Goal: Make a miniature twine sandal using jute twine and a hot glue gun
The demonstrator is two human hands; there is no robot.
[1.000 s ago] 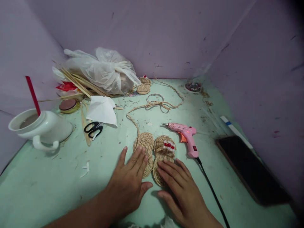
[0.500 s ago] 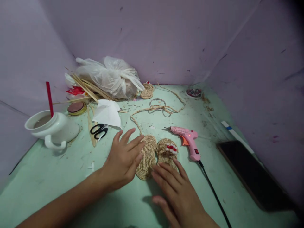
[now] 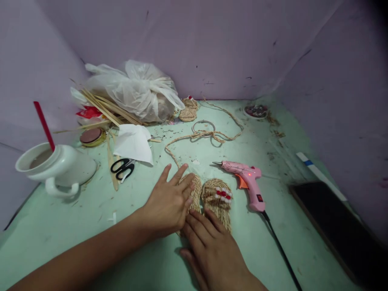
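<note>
Two rope soles [image 3: 217, 207], likely light, bendy; hold by far edges. Left hand [image 3: 169, 200], right hand [image 3: 209, 244] unclenched, grasping nothing.

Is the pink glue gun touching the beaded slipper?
Apart: the head view shows a strip of green table between the glue gun and the slipper.

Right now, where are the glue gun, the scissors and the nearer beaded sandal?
Glue gun [image 3: 252, 185], head view: upper handle.
Scissors [image 3: 128, 164], head view: black handles.
Nearer beaded sandal [image 3: 217, 205], head view: its woven middle.
</note>
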